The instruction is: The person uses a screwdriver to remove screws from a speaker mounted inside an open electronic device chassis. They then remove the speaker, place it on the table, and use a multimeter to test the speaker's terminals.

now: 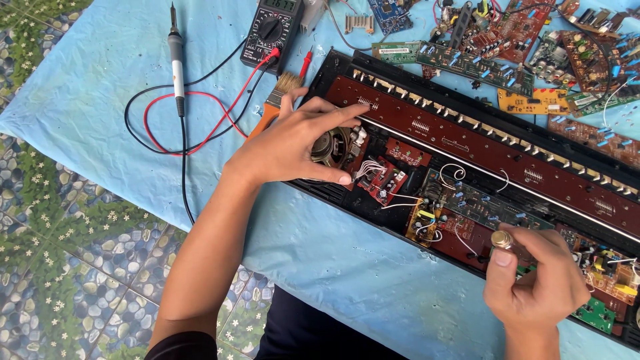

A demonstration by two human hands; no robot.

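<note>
An opened black electronic keyboard case (347, 67) lies diagonally on a light blue cloth, with its brown circuit boards (467, 143) exposed. My left hand (293, 143) grips the round speaker (331, 148) at the case's left end, fingers wrapped over its top and thumb below. My right hand (533, 280) sits at the case's near edge on the right and pinches a small brass-coloured tool handle (503, 239) between thumb and fingers, its tip pointing into the boards.
A black multimeter (270, 30) with red and black leads lies at the top, a soldering iron (177, 60) to its left, and a paintbrush (277, 97) beside my left hand. Several loose circuit boards (527, 40) crowd the top right. Patterned floor tiles lie to the left.
</note>
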